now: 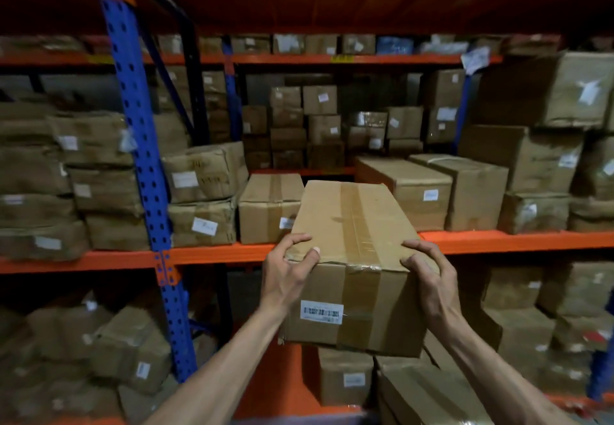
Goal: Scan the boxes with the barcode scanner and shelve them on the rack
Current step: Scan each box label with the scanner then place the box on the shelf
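The rack (212, 255) fills the view: blue perforated uprights, orange beams, and cardboard cartons stacked on every level, most with small white labels. On the middle shelf a gap lies between a short carton (269, 208) on the left and two long cartons (403, 188) on the right.

The box (352, 258) is held in the air in front of that gap, at the height of the middle shelf's orange beam (515, 242). Its long axis runs away from the person toward the rack, the far end tipped slightly up and lying over the beam's line. A strip of brown tape runs lengthwise down the top and over the near end face. A white barcode label (321, 312) sits low on the left of that near face, turned toward the person.

Both forearms reach up and forward from the bottom of the view, bare, converging on the box's near end.

The left hand (289, 268) clamps the near left top corner, thumb lying on the top face, fingers curled over the edge, palm against the left side.

The right hand (427, 271) grips the near right top corner, fingers bent and pressing on the top edge, the palm wrapped against the right side.
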Action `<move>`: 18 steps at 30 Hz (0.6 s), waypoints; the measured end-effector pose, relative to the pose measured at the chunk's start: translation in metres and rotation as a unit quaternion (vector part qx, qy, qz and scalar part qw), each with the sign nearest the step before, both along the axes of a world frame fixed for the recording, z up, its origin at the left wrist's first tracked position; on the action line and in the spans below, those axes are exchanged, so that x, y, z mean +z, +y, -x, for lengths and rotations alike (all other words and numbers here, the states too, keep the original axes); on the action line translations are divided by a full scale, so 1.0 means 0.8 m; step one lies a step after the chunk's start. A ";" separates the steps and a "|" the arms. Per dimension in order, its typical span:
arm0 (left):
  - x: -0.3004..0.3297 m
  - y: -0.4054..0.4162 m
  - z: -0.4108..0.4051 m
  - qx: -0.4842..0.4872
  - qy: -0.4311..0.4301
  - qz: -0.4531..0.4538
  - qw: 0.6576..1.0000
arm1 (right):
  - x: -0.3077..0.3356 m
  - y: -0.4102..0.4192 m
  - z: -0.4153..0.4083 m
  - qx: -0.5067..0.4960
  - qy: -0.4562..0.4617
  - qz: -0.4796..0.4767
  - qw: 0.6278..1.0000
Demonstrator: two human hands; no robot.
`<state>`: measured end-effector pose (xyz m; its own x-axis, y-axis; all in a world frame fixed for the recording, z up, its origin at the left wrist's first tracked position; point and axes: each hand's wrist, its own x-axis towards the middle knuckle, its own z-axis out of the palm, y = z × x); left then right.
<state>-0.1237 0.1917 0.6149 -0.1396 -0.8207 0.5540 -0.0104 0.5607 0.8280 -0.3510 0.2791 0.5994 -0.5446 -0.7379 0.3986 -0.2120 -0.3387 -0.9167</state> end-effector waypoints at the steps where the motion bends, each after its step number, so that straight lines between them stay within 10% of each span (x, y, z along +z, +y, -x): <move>1: 0.016 -0.005 -0.002 -0.006 0.008 0.010 1.000 | 0.014 -0.007 -0.001 0.000 0.003 0.013 1.000; 18: 0.165 -0.360 -0.049 0.052 0.062 0.070 0.994 | 0.179 -0.388 -0.043 0.019 0.052 0.077 0.995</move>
<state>-0.0844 -0.0962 0.7470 0.0180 -0.7409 0.6714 0.0236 0.6716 0.7405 -0.3168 -0.0316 0.7428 -0.4677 -0.6823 0.5619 -0.2875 -0.4837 -0.8266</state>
